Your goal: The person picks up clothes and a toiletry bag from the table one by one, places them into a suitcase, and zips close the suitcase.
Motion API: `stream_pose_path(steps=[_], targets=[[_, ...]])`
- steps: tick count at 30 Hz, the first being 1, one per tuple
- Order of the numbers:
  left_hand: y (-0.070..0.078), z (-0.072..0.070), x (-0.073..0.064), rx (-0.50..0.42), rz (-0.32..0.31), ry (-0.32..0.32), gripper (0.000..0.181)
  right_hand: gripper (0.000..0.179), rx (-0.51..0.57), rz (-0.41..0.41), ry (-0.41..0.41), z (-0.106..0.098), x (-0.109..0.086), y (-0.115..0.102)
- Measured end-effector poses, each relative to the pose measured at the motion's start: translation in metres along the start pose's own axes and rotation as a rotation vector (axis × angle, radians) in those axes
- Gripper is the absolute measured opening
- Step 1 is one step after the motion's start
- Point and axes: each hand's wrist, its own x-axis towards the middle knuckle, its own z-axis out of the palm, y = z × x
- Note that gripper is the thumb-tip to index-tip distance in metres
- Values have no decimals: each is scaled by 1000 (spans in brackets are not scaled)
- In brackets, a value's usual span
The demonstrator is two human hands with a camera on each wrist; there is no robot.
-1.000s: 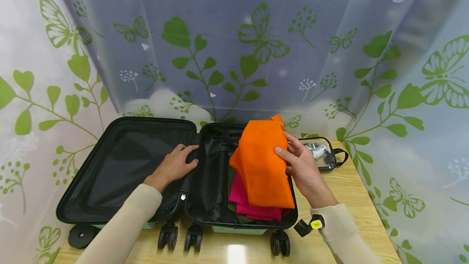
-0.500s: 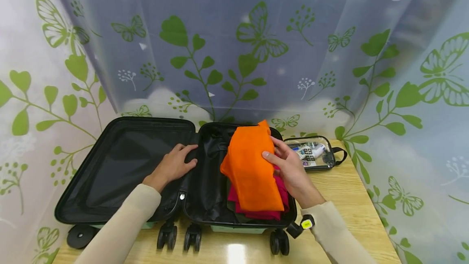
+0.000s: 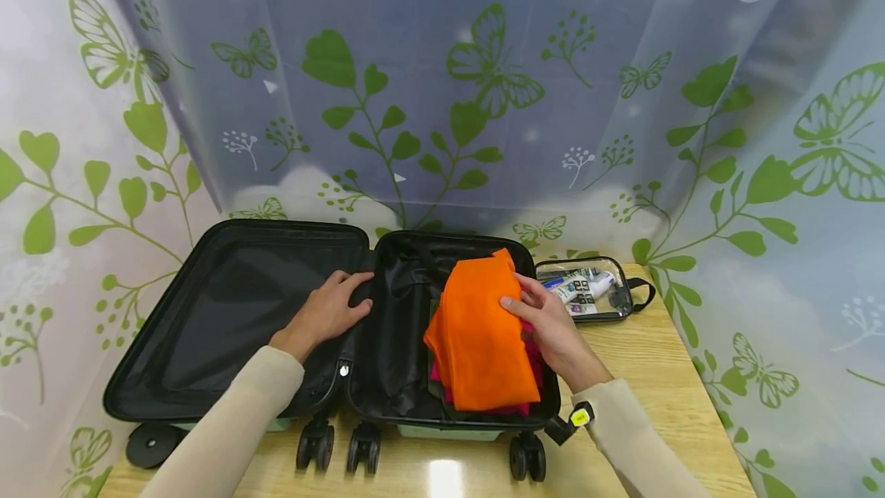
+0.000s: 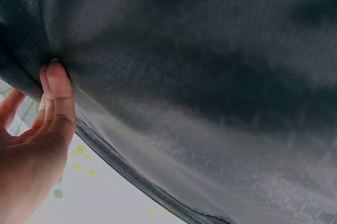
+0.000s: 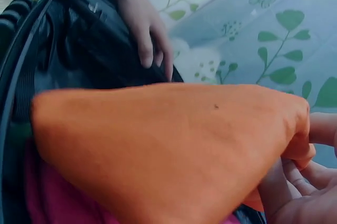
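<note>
My right hand (image 3: 549, 325) pinches the right edge of a folded orange garment (image 3: 484, 336), thumb on top. The garment lies over a magenta garment (image 5: 58, 192) in the right half of an open black-lined suitcase (image 3: 394, 329). Little of the magenta cloth shows in the head view. At the suitcase's middle seam rests my left hand (image 3: 332, 310), fingers extended. In the left wrist view, its fingertips (image 4: 59, 79) touch the dark lining (image 4: 184, 77).
A clear toiletry pouch (image 3: 625, 312) with tubes and packets inside stands right of the suitcase on the wooden table (image 3: 650, 406). Black wheels (image 3: 528, 458) stick out toward the front. A patterned curtain (image 3: 415, 98) hangs close behind.
My right hand has moved left and slightly down with the orange garment, which now covers more of the magenta cloth. More of the pouch shows. The left hand has stayed put.
</note>
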Motion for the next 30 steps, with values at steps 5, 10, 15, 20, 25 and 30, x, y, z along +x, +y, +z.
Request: stream_pose_path(steps=[5,10,15,20,25,30], targets=[[0,0,0,-1,-7,-6,60,69,-105,29,0,-11,4,7],[0,0,0,-2,-16,-9,60,70,-210,32,-4,-21,7,11],[0,0,0,-2,-12,-5,60,73,-300,11,-14,-25,6,12],[0,0,1,3,-4,1,60,73,-359,-7,-11,-29,7,16],[-1,0,1,1,-7,-1,60,73,-402,-14,5,-32,8,19],[-1,0,1,0,-3,-1,60,72,-474,-25,26,-33,6,21]])
